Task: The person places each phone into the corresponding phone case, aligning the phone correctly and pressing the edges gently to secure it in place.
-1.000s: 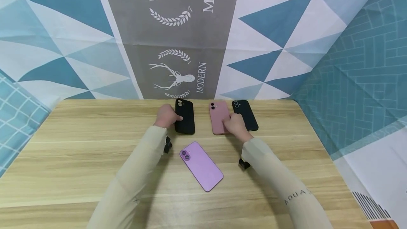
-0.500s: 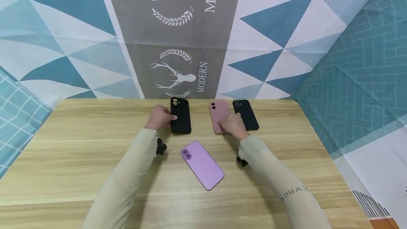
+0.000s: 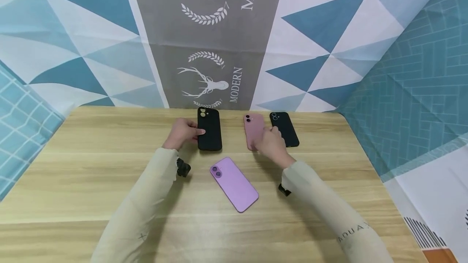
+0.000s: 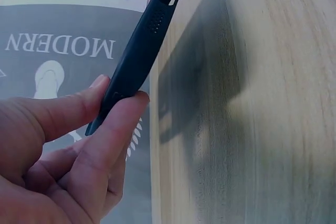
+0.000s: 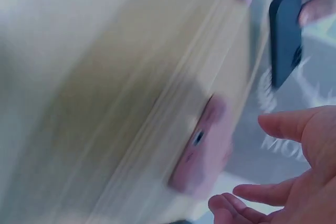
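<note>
My left hand [image 3: 183, 132] pinches the left edge of a black phone case [image 3: 210, 130] between thumb and fingers. In the left wrist view, the black case [image 4: 142, 51] is held above the wood, its shadow beside it; speaker holes and a port cutout show on its edge. My right hand [image 3: 271, 143] is by the lower right of a pink phone case [image 3: 253, 127]. The right wrist view shows the right hand [image 5: 294, 166] with thumb and fingers spread apart, and the pink case [image 5: 205, 150] outside its grasp, on the table.
A second black phone case [image 3: 286, 129] lies to the right of the pink one, partly behind the right hand. Nearer the front, a purple phone-shaped piece [image 3: 235, 184] lies aslant on the wooden table [image 3: 73, 182]. Patterned cloth [image 3: 204, 31] hangs behind the table's back edge.
My left hand has shifted left with the black case and lifted it. My right hand has moved slightly about the pink case's lower right. The head view has tilted a little.
</note>
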A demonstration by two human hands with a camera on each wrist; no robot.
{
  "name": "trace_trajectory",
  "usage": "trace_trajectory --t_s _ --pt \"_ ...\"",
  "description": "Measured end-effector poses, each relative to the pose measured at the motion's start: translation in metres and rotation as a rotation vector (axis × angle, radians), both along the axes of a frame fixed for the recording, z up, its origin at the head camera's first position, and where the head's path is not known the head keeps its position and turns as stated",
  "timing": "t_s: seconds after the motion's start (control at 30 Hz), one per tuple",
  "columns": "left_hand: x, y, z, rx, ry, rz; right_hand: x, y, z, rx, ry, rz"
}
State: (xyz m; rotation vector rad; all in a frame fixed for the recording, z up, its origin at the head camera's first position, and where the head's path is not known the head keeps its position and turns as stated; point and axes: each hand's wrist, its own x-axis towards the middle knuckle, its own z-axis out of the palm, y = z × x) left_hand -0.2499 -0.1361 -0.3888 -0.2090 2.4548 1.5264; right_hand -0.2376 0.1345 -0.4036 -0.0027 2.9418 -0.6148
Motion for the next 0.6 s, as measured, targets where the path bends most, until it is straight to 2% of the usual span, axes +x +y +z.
trace_trajectory --t_s 0.07,0.17,0.43,0.53,0.6 --pt "0.0 -0.001 0.0 0.008 0.004 -0.002 0.011 -0.005 0.003 0.008 0.039 0.047" --pt "0.0 -0.004 -0.001 0.015 0.01 -0.009 0.028 -0.013 0.005 -0.035 0.043 0.096" --pt "0.002 -0.012 -0.003 0.05 -0.022 -0.01 0.06 -0.031 0.003 -0.211 -0.113 0.111" --pt "0.002 -0.015 -0.002 0.078 -0.042 -0.002 0.069 -0.036 0.0 -0.223 -0.13 0.143" --pt "0.002 -0.016 -0.002 0.097 -0.055 0.01 0.074 -0.039 -0.004 -0.192 -0.128 0.161"
